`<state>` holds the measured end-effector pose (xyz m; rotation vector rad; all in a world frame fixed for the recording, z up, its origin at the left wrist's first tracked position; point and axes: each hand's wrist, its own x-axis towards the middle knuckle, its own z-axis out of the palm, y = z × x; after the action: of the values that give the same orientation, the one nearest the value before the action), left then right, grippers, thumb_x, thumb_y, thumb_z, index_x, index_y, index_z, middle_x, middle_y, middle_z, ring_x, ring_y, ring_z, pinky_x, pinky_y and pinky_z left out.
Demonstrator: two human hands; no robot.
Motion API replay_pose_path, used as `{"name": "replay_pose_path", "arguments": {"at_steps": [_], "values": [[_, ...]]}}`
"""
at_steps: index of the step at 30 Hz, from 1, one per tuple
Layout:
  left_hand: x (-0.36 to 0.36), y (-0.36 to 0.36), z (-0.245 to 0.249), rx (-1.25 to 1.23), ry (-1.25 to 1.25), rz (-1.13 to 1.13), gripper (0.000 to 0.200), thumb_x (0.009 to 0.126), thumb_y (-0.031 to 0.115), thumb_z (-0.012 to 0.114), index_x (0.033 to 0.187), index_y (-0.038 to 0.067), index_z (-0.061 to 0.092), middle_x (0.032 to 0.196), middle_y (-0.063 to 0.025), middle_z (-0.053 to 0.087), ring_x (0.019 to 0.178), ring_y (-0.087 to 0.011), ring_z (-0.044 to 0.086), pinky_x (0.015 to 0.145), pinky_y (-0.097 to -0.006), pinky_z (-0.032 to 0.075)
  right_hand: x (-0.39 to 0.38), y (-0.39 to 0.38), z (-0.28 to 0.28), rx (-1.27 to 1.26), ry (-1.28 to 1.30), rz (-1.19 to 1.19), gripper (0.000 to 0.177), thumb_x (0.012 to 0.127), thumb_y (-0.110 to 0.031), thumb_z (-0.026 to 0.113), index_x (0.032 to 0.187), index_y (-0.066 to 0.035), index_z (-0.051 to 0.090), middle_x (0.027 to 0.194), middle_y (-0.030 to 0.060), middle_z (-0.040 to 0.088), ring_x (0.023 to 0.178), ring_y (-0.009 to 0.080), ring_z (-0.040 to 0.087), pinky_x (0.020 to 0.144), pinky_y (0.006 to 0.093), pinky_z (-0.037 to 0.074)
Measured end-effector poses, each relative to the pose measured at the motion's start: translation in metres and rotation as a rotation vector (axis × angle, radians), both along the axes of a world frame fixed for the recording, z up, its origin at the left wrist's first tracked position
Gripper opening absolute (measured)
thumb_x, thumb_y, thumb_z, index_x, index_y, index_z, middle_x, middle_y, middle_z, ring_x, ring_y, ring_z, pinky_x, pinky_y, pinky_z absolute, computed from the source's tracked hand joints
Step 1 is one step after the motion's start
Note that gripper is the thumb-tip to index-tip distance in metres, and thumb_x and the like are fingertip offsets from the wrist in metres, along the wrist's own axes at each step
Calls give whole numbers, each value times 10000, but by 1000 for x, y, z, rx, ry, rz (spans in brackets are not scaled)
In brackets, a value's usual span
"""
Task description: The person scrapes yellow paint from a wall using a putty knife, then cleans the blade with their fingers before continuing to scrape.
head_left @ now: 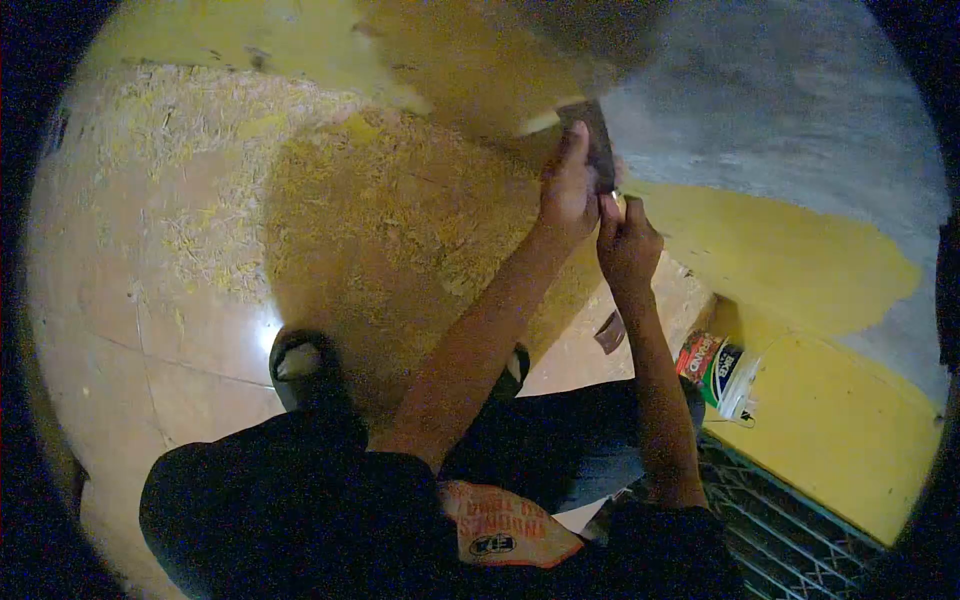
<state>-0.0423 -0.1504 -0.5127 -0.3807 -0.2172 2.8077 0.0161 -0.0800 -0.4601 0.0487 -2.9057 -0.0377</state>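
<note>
Near the upper middle of the head view, my left hand [570, 190] is closed round a dark, flat, elongated piece [597, 145], its thumb lying along one side. Just below and to the right, my right hand [630, 243] pinches a small pale, shiny item [618, 208] against the lower end of that piece. What exactly this small item is cannot be made out. The two hands are close together. A large blurred yellow-brown shape [470, 70] lies by the top of the dark piece.
Yellow shavings [220, 190] cover much of the tiled floor [110, 350]. At the right, a labelled tub [715, 372] rests by a yellow board [840, 420], above a metal grate [780, 520]. A small brown scrap [609, 332] lies left of the tub.
</note>
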Motion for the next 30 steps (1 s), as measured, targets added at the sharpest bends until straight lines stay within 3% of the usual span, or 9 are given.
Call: {"name": "replay_pose_path", "arguments": {"at_steps": [1,3,7,8,17,19,20,27,30], "values": [[5,1,3,2,-5,15,294,867,390,514,894,98,503,703,-27,530,576,-151,529,525,-284,445,6,8,-4,2,-5,15,233,850,-301,544,883,-72,519,562,139,563,483,311,562,452,391,440],[13,14,4,-150,-49,-191,307,859,394,526,902,90,508,720,-32,543,572,-148,532,520,-278,439,19,22,-9,59,-30,-90,242,865,-308,514,904,-69,528,579,147,573,490,316,565,455,395,439],[13,11,5,-180,-18,-141,329,847,402,543,913,81,513,727,-32,547,583,-148,539,542,-278,452,20,8,1,-59,-127,-230,248,876,-313,488,882,-68,532,580,163,567,495,325,566,457,405,439],[10,9,3,-161,-16,-74,323,847,399,545,896,82,515,722,-28,542,593,-147,539,553,-283,458,20,3,0,-35,-77,-134,239,878,-303,486,862,-68,521,571,164,560,492,333,563,450,405,439],[13,23,9,-166,34,-69,305,850,379,546,903,81,510,712,-27,527,614,-143,550,555,-287,461,20,19,4,-18,-45,-164,212,867,-289,511,863,-78,515,547,157,548,486,333,561,443,402,436],[8,16,9,-145,-51,-141,292,846,372,554,879,86,511,685,-23,522,596,-142,548,550,-281,458,15,12,3,-72,2,-109,213,861,-287,523,859,-74,517,545,157,547,476,327,558,432,400,429],[5,12,8,-134,-26,-49,297,836,383,566,863,93,506,679,-16,517,582,-146,542,537,-280,450,15,9,2,-75,-1,-111,213,861,-287,523,859,-74,517,545,157,547,476,327,558,432,400,429],[7,11,5,-148,4,-45,304,822,387,588,873,102,498,722,-15,519,592,-148,533,529,-278,443,16,-3,11,-81,-38,-85,225,859,-284,530,845,-60,516,571,165,561,482,323,562,442,388,437],[11,25,2,-10,-30,-78,314,820,394,590,874,99,496,710,-24,518,596,-152,537,536,-282,444,17,14,7,-85,-30,-80,228,857,-284,533,836,-58,515,581,169,566,491,326,565,446,388,440]]}}
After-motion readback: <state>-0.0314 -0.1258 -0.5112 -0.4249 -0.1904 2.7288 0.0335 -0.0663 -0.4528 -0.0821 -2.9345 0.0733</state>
